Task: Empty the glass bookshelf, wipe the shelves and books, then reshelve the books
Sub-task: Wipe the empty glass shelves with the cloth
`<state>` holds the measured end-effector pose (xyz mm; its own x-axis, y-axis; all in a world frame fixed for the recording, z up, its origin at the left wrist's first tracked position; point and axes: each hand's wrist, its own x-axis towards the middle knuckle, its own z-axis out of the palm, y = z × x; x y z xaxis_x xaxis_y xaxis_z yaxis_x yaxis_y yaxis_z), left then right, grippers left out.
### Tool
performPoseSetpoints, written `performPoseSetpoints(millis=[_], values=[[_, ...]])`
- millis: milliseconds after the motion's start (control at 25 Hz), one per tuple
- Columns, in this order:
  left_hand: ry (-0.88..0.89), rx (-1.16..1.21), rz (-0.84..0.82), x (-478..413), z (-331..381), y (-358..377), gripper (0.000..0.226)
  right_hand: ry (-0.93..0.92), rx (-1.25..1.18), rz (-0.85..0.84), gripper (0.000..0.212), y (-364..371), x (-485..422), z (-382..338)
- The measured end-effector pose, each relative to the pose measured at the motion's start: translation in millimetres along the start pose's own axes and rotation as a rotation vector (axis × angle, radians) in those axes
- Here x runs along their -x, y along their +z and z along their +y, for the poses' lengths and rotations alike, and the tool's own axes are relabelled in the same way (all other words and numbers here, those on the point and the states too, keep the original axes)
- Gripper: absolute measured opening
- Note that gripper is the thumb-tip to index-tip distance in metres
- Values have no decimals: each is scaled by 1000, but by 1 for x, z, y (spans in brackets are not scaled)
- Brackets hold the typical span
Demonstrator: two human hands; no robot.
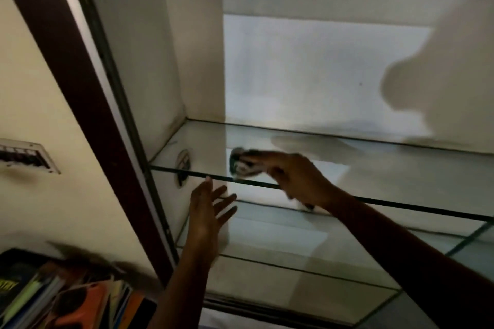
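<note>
Blurred cloth (pixel 242 164) gripped in right hand (pixel 296 177) on upper glass shelf (pixel 414 168), lying left of grip; shelf long axis left-right. Left hand (pixel 209 212) spread, nothing held, just below shelf front edge, nearer shelf's left end. Books (pixel 53 299) stacked outside, lower left

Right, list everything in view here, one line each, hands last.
upper glass shelf: one, see-through, across the middle of the cabinet
lower glass shelf: one, see-through, below the upper one
cabinet frame: one, dark brown, slanting down the left
round fitting: one, pale with a dark edge, left end of the upper shelf; too blurred to identify
cloth: one, dark and white, on the upper shelf
books: a stack, count unclear, orange, yellow and dark, bottom left outside the cabinet
switch plate: one, white, on the left wall
left hand: fingers spread, before the upper shelf's front edge, holding nothing
right hand: holds the cloth on the upper shelf
</note>
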<state>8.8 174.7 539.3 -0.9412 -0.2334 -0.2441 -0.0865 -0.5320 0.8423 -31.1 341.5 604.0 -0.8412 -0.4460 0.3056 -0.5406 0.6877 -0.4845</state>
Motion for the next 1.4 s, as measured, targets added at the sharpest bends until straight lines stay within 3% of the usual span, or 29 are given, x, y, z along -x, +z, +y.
performPoseSetpoints(millis=[80,200,320,520,720,840,1000,1160,1280,1400], values=[[15,225,16,-21,20,-5,30,31,-27,115,52,5,-48,27],[153,352,123,-38,37,-7,46,123,141,-14,51,20,-110,52],[151,367,159,-40,38,-6,47,124,334,-82,56,37,-137,53],[102,407,136,-37,40,-9,51,-88,285,-217,48,71,-153,12],[106,346,103,-38,42,-15,57,-48,278,-253,59,91,-200,-11],[108,338,96,-39,41,-15,58,-74,281,-251,58,101,-191,-19],[98,353,96,-40,38,-15,56,-260,303,-262,48,94,-154,-31],[77,561,3,-24,31,-22,30,-446,306,-280,48,79,-122,-38],[31,639,4,-20,31,-29,40,-538,297,-244,47,71,-96,-32],[12,540,-19,-18,33,-40,47,-659,361,-124,41,61,-64,-19]])
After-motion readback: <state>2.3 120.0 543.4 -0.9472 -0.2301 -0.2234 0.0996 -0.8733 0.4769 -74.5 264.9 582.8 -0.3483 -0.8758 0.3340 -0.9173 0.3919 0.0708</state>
